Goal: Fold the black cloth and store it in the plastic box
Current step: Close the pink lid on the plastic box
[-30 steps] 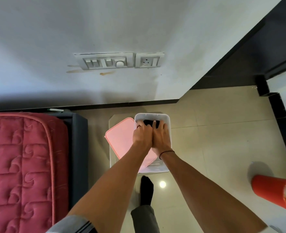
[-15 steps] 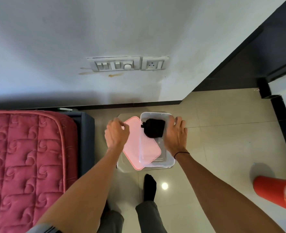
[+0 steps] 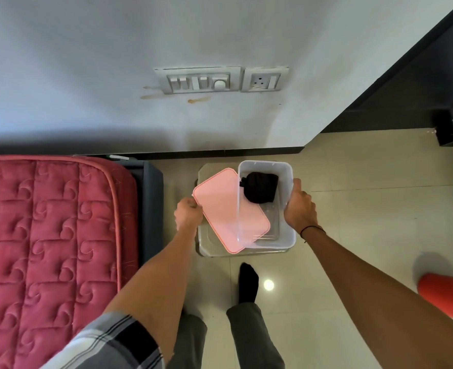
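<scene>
Below, we see the folded black cloth (image 3: 259, 190) lying inside the clear plastic box (image 3: 289, 235), toward its far end. The box stands on a small low surface (image 3: 205, 249), along its right edge. Our left hand (image 3: 188, 213) is clenched on the left rim of the pink lid (image 3: 226, 209), which lies tilted across the surface's left side with 1 corner under the box. Our right hand (image 3: 299, 209) grasps the box's right wall. A red mattress (image 3: 47, 235) lies at left.
</scene>
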